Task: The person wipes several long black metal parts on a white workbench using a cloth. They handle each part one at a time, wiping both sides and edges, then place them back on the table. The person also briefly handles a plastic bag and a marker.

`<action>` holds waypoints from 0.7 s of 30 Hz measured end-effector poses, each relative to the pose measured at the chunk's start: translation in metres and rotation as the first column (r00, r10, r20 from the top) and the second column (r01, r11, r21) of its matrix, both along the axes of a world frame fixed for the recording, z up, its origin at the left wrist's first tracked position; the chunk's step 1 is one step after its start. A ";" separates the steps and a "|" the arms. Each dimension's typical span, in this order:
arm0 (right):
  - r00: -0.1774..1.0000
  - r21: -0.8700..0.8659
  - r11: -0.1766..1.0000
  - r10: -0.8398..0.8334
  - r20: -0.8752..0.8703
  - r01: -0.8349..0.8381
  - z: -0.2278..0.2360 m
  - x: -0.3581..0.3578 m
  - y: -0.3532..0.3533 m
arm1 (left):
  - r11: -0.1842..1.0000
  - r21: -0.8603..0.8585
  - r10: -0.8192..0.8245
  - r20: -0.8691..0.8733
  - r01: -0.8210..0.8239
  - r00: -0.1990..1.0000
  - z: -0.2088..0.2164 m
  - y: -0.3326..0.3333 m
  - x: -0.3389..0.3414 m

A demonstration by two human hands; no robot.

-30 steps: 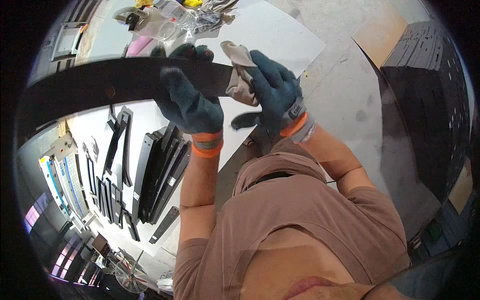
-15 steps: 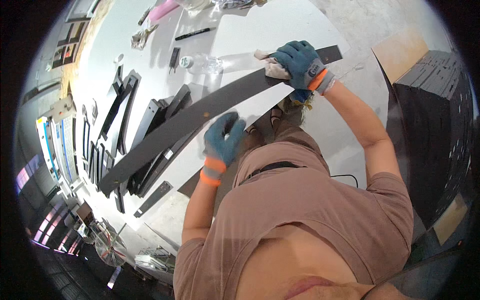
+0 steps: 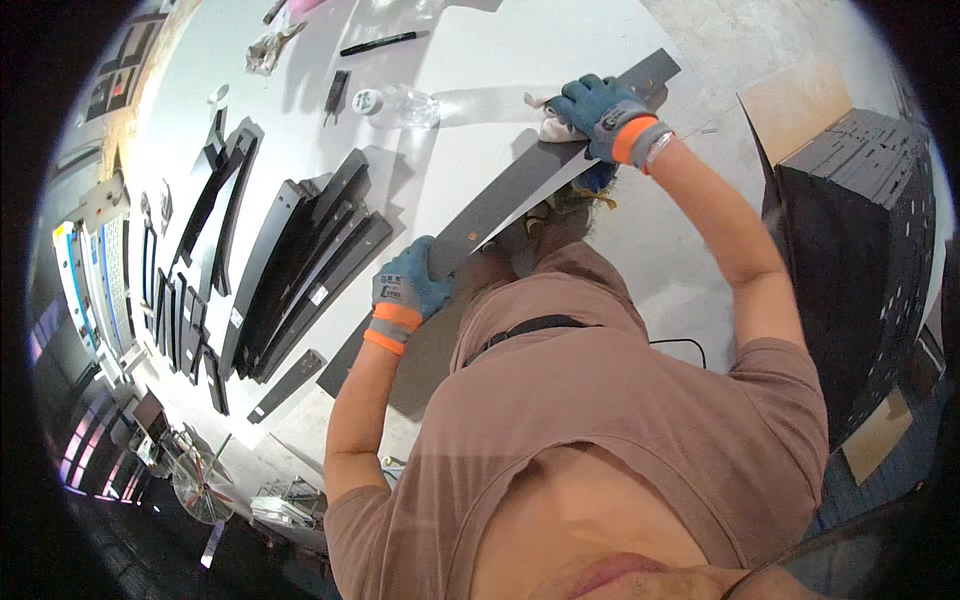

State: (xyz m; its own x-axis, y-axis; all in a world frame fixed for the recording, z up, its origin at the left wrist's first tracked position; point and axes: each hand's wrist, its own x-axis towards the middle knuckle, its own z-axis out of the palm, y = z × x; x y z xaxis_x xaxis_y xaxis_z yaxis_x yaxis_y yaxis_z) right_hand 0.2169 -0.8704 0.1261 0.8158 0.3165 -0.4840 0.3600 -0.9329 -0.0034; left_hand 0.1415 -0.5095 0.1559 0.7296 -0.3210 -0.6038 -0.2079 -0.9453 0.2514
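A long dark grey strip (image 3: 505, 203) slants across in front of me, from the far right down to the near left. Around its lower part is my left hand (image 3: 412, 278), gloved in blue-green and grey with an orange cuff, its fingers closed over the strip's edge. Toward the far end, my gloved right hand (image 3: 600, 112) presses a crumpled whitish cloth (image 3: 558, 129) onto the strip's upper face. The right fingers wrap over the cloth and hide most of it.
On the white table (image 3: 480, 75) lie several dark strips (image 3: 310, 260), a clear bottle (image 3: 405, 106) on its side, a black pen (image 3: 378, 43) and a crumpled wrapper (image 3: 270, 52). A tall stack of dark boards (image 3: 850, 220) stands to my right. A round fan (image 3: 200, 487) is at lower left.
The strip has been turned and drawn nearer, clear of the other strips. My left hand, loose beside it before, has closed on it. My right hand still presses the cloth to it.
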 end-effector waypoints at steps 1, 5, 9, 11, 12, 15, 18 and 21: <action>0.996 -0.029 0.999 -0.047 -0.074 0.045 0.000 0.000 -0.002 | 1.000 -0.012 0.005 0.003 -0.005 1.000 -0.009 -0.002 -0.002; 0.966 0.021 0.978 -0.203 -0.157 0.209 -0.020 -0.014 -0.018 | 0.999 -0.024 -0.032 -0.007 0.032 0.999 -0.027 -0.008 -0.014; 0.898 0.486 0.771 -0.433 -0.072 0.411 -0.022 -0.027 -0.031 | 0.991 0.092 -0.086 -0.154 0.100 0.984 -0.038 -0.012 -0.009; 0.745 0.676 0.668 -0.613 0.262 0.311 -0.025 -0.033 -0.005 | 0.987 0.111 -0.101 -0.121 0.114 0.988 -0.047 -0.018 -0.008; 0.728 0.552 0.746 -0.604 0.326 0.372 -0.004 -0.042 0.022 | 0.993 0.102 -0.042 -0.135 0.056 0.990 -0.053 -0.020 -0.008; 0.820 0.599 0.801 -0.335 0.465 -0.012 -0.052 -0.090 0.094 | 0.995 0.094 -0.004 -0.182 0.021 0.983 -0.053 -0.041 0.004; 0.867 0.676 0.733 -0.286 0.409 -0.077 -0.066 -0.096 0.109 | 0.997 0.074 0.001 -0.168 0.012 0.986 -0.067 -0.040 0.004; 0.815 0.663 0.739 -0.454 0.361 0.118 -0.090 -0.054 0.033 | 0.997 0.074 0.047 -0.214 -0.032 0.976 -0.083 -0.031 0.000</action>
State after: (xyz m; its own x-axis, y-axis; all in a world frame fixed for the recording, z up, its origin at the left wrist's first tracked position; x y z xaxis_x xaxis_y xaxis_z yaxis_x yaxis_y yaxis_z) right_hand 0.1625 -0.8373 0.0365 0.9768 0.1047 0.1870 0.1853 -0.8513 -0.4910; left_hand 0.1418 -0.5405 0.0729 0.5913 -0.2458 -0.7681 -0.1179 -0.9685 0.2192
